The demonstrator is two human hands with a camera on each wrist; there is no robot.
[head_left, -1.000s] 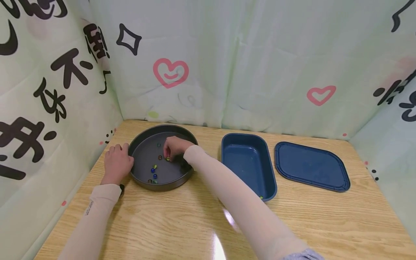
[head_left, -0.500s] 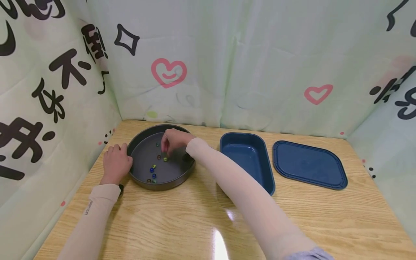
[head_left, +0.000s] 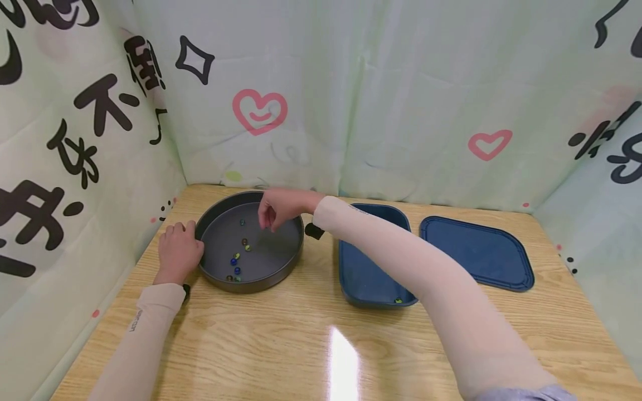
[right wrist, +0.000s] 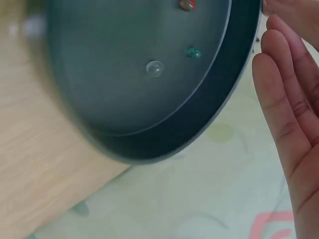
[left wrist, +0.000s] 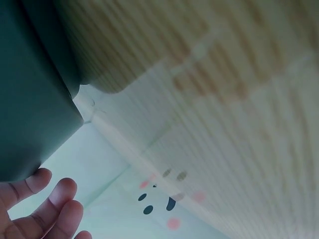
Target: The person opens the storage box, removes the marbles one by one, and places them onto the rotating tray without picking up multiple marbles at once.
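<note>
A round dark grey pan [head_left: 271,267] with several glass marbles in it stands at the left of the table. My left hand [head_left: 179,250] grips its left edge; one fingertip touches the outer wall in the left wrist view. Over the pan's right half hangs my right hand [head_left: 283,209], fingers pointing down and bunched near the thumb. Whether it holds a marble is hidden. A yellow-green marble [head_left: 247,248] and a brown marble [head_left: 244,241] lie left of it. The right wrist view shows a clear marble [right wrist: 155,68] and a green marble [right wrist: 193,53] on the pan floor.
A deep blue rectangular container [head_left: 368,267] stands right of the pan, partly under my right forearm, with a yellow-green marble [head_left: 398,301] at its near end. Its flat blue lid [head_left: 481,250] lies farther right. A printed curtain [head_left: 321,111] rises behind the table.
My right hand has risen from the pan floor and moved right, its forearm swinging over the blue container. The yellow-green marble has rolled slightly left. My left hand stays at the pan's edge.
</note>
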